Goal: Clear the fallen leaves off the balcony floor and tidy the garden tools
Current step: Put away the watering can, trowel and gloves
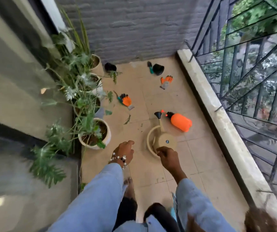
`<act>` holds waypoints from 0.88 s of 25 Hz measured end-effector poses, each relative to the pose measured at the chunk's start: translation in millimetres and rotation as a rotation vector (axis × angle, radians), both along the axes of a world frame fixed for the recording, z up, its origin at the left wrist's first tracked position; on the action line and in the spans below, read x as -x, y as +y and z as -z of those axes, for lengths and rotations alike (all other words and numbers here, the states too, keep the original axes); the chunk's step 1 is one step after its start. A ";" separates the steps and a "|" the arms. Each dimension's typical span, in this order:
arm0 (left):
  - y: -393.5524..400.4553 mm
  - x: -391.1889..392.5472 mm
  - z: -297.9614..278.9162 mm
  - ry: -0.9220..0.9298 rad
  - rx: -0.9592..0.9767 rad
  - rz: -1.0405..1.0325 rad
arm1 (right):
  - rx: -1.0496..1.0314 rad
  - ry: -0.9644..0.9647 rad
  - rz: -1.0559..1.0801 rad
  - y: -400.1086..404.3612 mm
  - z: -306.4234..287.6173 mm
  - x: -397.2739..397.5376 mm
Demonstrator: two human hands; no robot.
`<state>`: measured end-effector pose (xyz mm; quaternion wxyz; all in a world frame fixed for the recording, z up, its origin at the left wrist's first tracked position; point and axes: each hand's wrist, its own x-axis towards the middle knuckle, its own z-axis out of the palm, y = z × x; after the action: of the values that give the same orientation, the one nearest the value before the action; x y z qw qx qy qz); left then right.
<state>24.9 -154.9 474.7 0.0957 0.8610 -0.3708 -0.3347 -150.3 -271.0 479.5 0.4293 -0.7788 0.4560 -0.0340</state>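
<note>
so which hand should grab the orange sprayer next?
Left, probably. The right hand grips the beige watering can, so it is busy. The left hand holds nothing, fingers loosely curled. The orange sprayer lies on the floor beyond the can, nearer the right side, so the left must reach across.

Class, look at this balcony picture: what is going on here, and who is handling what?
A person stands on a tiled balcony, looking down. The right hand grips the beige watering can, which sits in a beige bowl on the floor. The left hand hangs free beside it, holding nothing. An orange sprayer, two orange gloves, a trowel and a few green leaves lie scattered on the tiles. Potted plants line the left wall.
</note>
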 end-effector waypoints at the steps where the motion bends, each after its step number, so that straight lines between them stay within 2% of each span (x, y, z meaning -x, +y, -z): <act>1: -15.9 -16.4 6.0 0.001 -0.019 0.035 | -0.019 0.006 0.027 -10.9 2.6 -13.7; 7: -117.8 -72.4 49.2 0.108 -0.100 0.100 | -0.169 0.085 0.145 -80.6 49.3 -59.5; 12: -199.5 -100.1 115.4 0.217 -0.133 -0.037 | -0.311 0.178 0.122 -154.0 124.6 -90.8; 19: -278.3 -128.4 254.0 0.318 -0.240 -0.163 | -0.522 0.263 0.123 -222.5 260.7 -136.5; 22: -300.8 -136.8 350.5 0.335 -0.316 -0.120 | -0.615 0.312 0.091 -230.4 347.3 -149.6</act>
<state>161.8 -455.7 124.2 0.0396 0.8182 -0.2408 -0.5206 -0.7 -501.5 132.2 0.5672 -0.5876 0.5394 0.2052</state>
